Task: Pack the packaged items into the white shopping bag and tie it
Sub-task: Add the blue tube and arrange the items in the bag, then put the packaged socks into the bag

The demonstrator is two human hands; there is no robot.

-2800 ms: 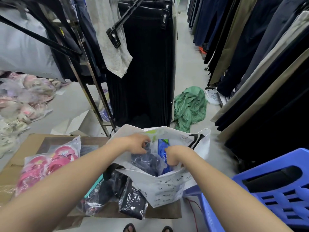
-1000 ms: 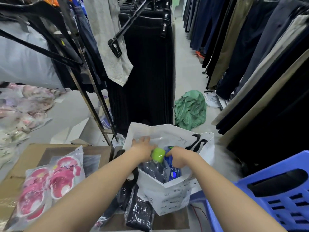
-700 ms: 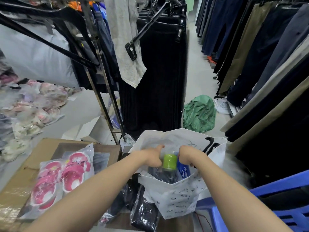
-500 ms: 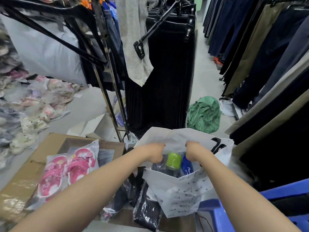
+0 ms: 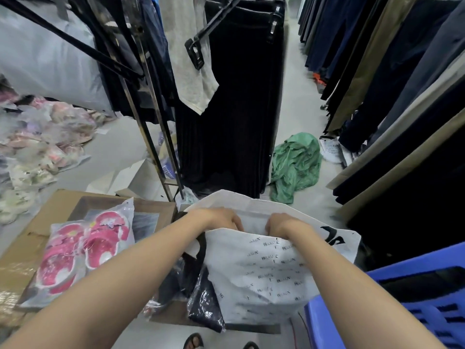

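The white shopping bag [image 5: 264,275] with small black lettering stands on the cardboard in front of me. My left hand [image 5: 221,220] and my right hand [image 5: 279,224] both grip the near top edge of the bag, fingers curled over it, a short gap between them. The raised edge hides the bag's contents. Dark packaged garments [image 5: 203,301] in clear plastic lie against the bag's left side. A clear pack of pink slippers [image 5: 83,250] lies further left on the cardboard.
A flattened cardboard box [image 5: 22,258] serves as the work surface. A blue plastic stool [image 5: 407,308] sits at my right. Racks of hanging trousers [image 5: 392,79] line the aisle, black skirts [image 5: 231,96] hang ahead, and a green cloth [image 5: 295,163] lies on the floor.
Both hands have pulled the bag's near edge upward and closer together. The green-capped bottle and blue pack seen inside the bag are now covered by the raised edge.
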